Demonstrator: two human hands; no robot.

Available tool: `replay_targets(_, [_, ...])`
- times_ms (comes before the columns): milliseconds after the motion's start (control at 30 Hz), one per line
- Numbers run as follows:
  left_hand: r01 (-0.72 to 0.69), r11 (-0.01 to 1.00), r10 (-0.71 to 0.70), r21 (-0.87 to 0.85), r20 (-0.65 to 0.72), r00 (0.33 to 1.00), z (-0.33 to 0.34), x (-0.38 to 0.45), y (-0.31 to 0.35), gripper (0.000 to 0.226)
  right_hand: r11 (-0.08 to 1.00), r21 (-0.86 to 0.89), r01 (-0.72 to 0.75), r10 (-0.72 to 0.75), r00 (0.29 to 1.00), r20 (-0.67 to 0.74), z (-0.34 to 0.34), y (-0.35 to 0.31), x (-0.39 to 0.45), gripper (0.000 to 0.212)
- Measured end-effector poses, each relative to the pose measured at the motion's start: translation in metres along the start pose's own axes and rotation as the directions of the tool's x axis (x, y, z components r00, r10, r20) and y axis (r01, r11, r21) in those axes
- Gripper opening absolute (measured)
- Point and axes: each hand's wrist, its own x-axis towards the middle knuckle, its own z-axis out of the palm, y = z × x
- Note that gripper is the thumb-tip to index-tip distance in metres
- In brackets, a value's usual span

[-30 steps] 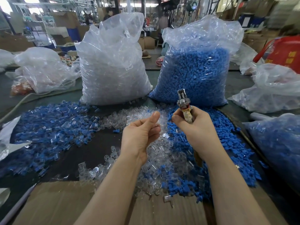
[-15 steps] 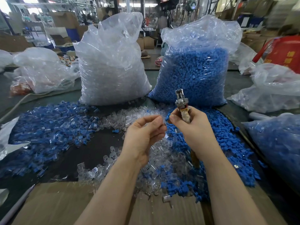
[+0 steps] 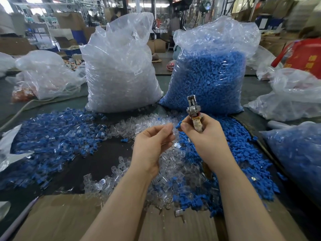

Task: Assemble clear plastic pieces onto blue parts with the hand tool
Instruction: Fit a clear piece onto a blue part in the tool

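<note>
Fingers (image 3: pixel 186 126) of our right hand (image 3: pixel 206 136) grip the hand tool (image 3: pixel 195 113) and pinch a blue part (image 3: pixel 178 125); our left hand (image 3: pixel 152 145) pinches a clear piece (image 3: pixel 171 130), which we judge must go onto it next.

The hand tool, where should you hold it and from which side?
Grip the hand tool on its wrapped handle below the metal head, from the right, as the right hand does. It stands upright with the head pointing up, leaving the working end free for the left hand.
</note>
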Motion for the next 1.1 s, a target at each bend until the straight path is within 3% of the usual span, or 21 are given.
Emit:
replay_targets(167, [0.020, 0.998, -0.020, -0.057, 0.009, 1.000, 0.002, -0.001, 0.002, 0.005, 0.998, -0.059, 0.032, -0.034, 0.999, -0.032, 0.004, 0.000, -0.001, 0.015])
replay_targets(500, [-0.021, 0.994, 0.024, -0.104, 0.028, 0.999, 0.004, -0.003, 0.002, 0.010, 0.973, -0.216, 0.087, -0.113, 0.988, -0.110, 0.010, 0.001, -0.003, 0.015])
replay_targets(633, [-0.193, 0.978, 0.195, 0.074, -0.022, 0.980, 0.005, -0.005, 0.001, 0.005, 0.944, -0.305, 0.123, -0.166, 0.979, -0.117, 0.012, 0.001, -0.004, 0.020])
replay_targets(767, [-0.360, 0.881, 0.388, 0.307, -0.034, 0.921, 0.007, -0.006, -0.001, 0.013, 0.929, -0.347, 0.124, -0.173, 0.979, -0.112, 0.014, -0.001, -0.004, 0.016])
replay_targets(1100, [-0.405, 0.777, 0.465, 0.482, -0.005, 0.885, 0.004, -0.005, -0.002, 0.014, 0.974, -0.226, -0.017, 0.019, 1.000, 0.009, 0.008, -0.003, 0.000, 0.004])
